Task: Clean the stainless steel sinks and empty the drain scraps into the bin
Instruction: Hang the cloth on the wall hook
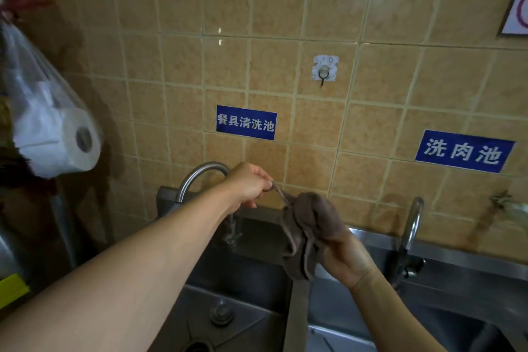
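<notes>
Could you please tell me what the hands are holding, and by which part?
A brown cloth: the left hand pinches its thin loop at the top, and the right hand grips the bunched body from below.

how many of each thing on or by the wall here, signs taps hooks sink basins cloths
blue signs: 2
taps: 2
wall hooks: 1
sink basins: 2
brown cloths: 1, held by the left hand and the right hand
paper rolls in a bag: 1
total: 9
</notes>
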{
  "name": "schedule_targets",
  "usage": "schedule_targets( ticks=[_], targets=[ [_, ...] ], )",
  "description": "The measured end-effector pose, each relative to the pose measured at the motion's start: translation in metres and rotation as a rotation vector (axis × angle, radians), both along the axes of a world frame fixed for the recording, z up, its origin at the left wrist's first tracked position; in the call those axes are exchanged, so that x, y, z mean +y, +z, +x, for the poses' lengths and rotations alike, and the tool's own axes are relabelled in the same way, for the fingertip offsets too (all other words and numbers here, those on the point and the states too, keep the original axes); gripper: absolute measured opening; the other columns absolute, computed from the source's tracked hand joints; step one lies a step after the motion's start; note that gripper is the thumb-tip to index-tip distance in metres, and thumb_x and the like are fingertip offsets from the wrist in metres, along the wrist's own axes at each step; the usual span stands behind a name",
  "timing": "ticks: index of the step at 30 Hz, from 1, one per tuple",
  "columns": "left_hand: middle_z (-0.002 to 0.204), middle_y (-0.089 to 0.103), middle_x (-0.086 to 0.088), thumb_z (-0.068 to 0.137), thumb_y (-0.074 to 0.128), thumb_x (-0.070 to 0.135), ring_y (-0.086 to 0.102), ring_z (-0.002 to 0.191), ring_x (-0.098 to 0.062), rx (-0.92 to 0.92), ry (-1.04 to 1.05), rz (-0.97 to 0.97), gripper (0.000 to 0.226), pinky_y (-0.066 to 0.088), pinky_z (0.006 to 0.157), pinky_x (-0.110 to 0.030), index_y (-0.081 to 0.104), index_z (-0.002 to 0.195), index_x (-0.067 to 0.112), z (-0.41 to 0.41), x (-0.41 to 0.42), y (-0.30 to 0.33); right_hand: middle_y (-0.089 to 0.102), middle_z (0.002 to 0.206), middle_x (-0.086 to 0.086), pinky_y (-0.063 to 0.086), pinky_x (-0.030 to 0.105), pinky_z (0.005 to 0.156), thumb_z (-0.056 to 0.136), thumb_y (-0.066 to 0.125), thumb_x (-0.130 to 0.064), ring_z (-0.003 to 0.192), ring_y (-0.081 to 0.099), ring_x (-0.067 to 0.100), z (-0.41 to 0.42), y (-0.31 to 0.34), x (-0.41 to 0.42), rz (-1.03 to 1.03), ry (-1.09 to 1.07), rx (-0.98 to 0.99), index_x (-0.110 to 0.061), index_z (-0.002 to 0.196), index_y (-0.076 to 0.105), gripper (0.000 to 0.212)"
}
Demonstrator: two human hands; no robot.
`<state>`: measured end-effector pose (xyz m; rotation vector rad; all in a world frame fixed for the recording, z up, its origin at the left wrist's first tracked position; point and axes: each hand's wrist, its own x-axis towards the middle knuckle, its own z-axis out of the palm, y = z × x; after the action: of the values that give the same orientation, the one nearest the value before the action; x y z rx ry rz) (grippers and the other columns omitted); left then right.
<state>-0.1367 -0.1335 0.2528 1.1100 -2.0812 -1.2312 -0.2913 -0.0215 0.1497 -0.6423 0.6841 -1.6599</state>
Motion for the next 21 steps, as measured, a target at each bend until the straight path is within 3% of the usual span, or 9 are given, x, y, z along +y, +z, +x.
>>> schedule_targets(
  ticks=[1,2,4,6,8,12,16,19,21],
  targets=[
    [0.085,0.059,-0.001,0.094,0.054,0.012,0.053,0.073,-0.011,0.018,0.015,0.002,0.010,0.044,0.053,-0.021,0.060,0.088,0.018,-0.006,-0.001,0.006,0.065,0.104,0.021,0.058,0.032,0.070,0.074,0.072,-0.014,0.085,0.068,0.026,0.000,-0.002,-0.001,0.012,-0.022,0.048,-0.001,0.104,0.067,0.033],
    [0.088,0.061,-0.001,0.094,0.055,0.012,0.054,0.075,-0.010,0.041,0.033,0.011,0.010,0.044,0.054,-0.021,0.061,0.088,0.017,-0.011,-0.001,0.009,0.063,0.104,0.021,0.057,0.030,0.071,0.069,0.077,-0.017,0.085,0.066,0.025,-0.001,-0.006,-0.003,0.018,-0.052,0.086,-0.001,0.105,0.063,0.042],
    [0.090,0.062,-0.001,0.093,0.057,0.013,0.054,0.074,-0.009,0.091,0.052,0.023,0.008,0.044,0.052,-0.020,0.061,0.088,0.017,-0.023,-0.005,0.020,0.066,0.091,0.018,0.056,0.026,0.063,0.043,0.090,-0.011,0.075,0.066,0.022,-0.008,-0.009,-0.010,0.048,-0.110,0.117,-0.003,0.090,0.062,0.054],
    [0.089,0.062,-0.001,0.092,0.060,0.013,0.054,0.072,-0.009,0.125,0.051,0.024,0.005,0.044,0.051,-0.019,0.061,0.088,0.016,-0.032,-0.009,0.030,0.066,0.079,0.014,0.053,0.024,0.053,0.053,0.076,0.009,0.066,0.064,0.021,-0.011,-0.013,-0.015,0.054,-0.146,0.180,-0.003,0.082,0.058,0.037],
    [0.084,0.061,0.000,0.091,0.062,0.012,0.054,0.071,-0.009,0.140,0.038,0.001,0.003,0.044,0.051,-0.019,0.061,0.089,0.014,-0.040,-0.016,0.041,0.066,0.073,0.010,0.049,0.023,0.048,0.064,0.061,0.022,0.062,0.060,0.020,-0.014,-0.013,-0.021,0.074,-0.216,0.262,-0.003,0.084,0.053,0.033],
    [0.076,0.057,-0.001,0.090,0.064,0.013,0.051,0.066,-0.009,0.137,-0.007,-0.069,0.003,0.044,0.049,-0.021,0.061,0.090,0.012,-0.053,-0.036,0.059,0.063,0.067,0.007,0.042,0.025,0.056,0.081,0.052,0.020,0.063,0.054,0.018,-0.025,-0.008,-0.040,0.114,-0.355,0.416,-0.007,0.081,0.052,0.027],
    [0.069,0.053,0.000,0.090,0.064,0.013,0.047,0.062,-0.010,0.151,-0.058,-0.102,0.004,0.041,0.047,-0.020,0.062,0.087,0.012,-0.064,-0.056,0.074,0.052,0.075,0.013,0.047,0.022,0.057,0.074,0.061,0.015,0.073,0.050,0.022,-0.033,0.007,-0.055,0.114,-0.467,0.459,-0.007,0.090,0.054,0.028],
    [0.063,0.054,0.000,0.089,0.065,0.013,0.045,0.053,-0.010,0.181,-0.089,-0.142,0.013,0.037,0.041,-0.018,0.060,0.077,0.013,-0.072,-0.077,0.084,0.064,0.080,0.009,0.052,0.018,0.057,0.082,0.053,0.021,0.070,0.061,0.015,-0.035,0.020,-0.065,0.165,-0.550,0.583,-0.007,0.107,0.054,0.037],
    [0.064,0.059,-0.002,0.088,0.066,0.013,0.048,0.051,-0.010,0.186,-0.119,-0.162,0.010,0.039,0.043,-0.019,0.061,0.080,0.010,-0.077,-0.091,0.090,0.066,0.085,0.013,0.052,0.019,0.057,0.086,0.053,0.016,0.069,0.063,0.015,-0.035,0.026,-0.073,0.194,-0.568,0.627,-0.003,0.109,0.059,0.031]
  ],
)
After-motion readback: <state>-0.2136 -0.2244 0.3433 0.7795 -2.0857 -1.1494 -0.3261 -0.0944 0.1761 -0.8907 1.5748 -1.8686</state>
